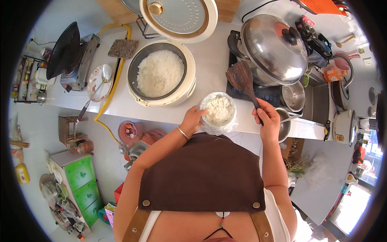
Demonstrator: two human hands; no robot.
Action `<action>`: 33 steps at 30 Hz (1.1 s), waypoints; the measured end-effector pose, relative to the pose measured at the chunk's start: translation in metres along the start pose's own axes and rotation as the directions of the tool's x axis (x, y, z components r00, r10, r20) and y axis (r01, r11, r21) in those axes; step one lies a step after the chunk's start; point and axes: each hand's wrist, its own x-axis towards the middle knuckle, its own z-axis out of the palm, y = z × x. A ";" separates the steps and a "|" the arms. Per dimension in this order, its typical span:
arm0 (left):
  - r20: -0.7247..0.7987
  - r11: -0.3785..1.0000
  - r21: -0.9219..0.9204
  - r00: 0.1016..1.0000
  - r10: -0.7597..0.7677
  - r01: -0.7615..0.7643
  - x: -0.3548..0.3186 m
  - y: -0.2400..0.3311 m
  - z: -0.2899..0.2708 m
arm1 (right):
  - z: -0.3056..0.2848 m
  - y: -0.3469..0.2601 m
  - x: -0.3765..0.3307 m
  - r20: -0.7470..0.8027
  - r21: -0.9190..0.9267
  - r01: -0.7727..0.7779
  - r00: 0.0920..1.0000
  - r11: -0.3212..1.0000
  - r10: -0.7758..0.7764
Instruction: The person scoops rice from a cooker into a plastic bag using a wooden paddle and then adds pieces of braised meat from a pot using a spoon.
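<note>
My left hand [192, 120] is closed around the side of a clear round container [219, 129] heaped with white rice, held in front of my apron at the counter's edge. What looks like thin clear plastic hangs crumpled below it. My right hand [267, 119] grips the handle of a dark wooden spatula [241, 77], its broad blade pointing up and away over the stove. Ahead and to the left, a cream rice cooker [191, 76] stands with its lid [189, 18] raised; plenty of cooked rice [162, 72] fills its pot.
A big steel pot [274, 48] with a domed lid sits on the cooktop [262, 93] at right, near steel bowls [293, 97] and the sink [315, 101]. Left of the cooker are a yellow hose [106, 105], a plate [95, 82] with a ladle, and a gas stove [86, 56] with a wok.
</note>
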 end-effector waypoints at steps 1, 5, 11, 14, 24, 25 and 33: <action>0.019 1.000 -0.016 1.000 0.023 -0.023 0.003 -0.002 -0.003 | -0.001 0.001 0.000 -0.004 0.004 -0.002 1.000 1.000 0.002; -0.088 0.964 0.264 0.996 -0.006 0.029 -0.030 0.025 0.017 | -0.004 0.005 0.000 -0.039 -0.028 0.000 0.999 1.000 -0.002; 0.457 -0.023 0.881 0.838 0.298 -0.472 -0.130 0.168 0.072 | -0.013 0.009 -0.001 -0.019 0.042 -0.012 1.000 0.999 0.013; 0.651 -0.404 0.724 0.360 0.668 -0.560 -0.116 0.279 0.117 | -0.012 0.011 -0.001 -0.043 0.047 -0.024 0.999 0.999 0.026; 0.680 -0.614 0.707 0.577 0.452 -0.351 -0.034 0.420 0.163 | -0.012 0.001 -0.023 -0.028 0.123 0.008 1.000 0.992 -0.005; 0.703 -0.638 0.677 0.580 0.411 -0.367 -0.045 0.417 0.160 | -0.015 0.002 -0.025 -0.041 0.128 0.021 0.999 0.992 -0.016; 0.843 -0.859 0.445 0.440 0.308 -0.252 -0.146 0.349 0.072 | -0.014 0.019 -0.028 -0.058 0.118 -0.008 0.998 0.993 0.015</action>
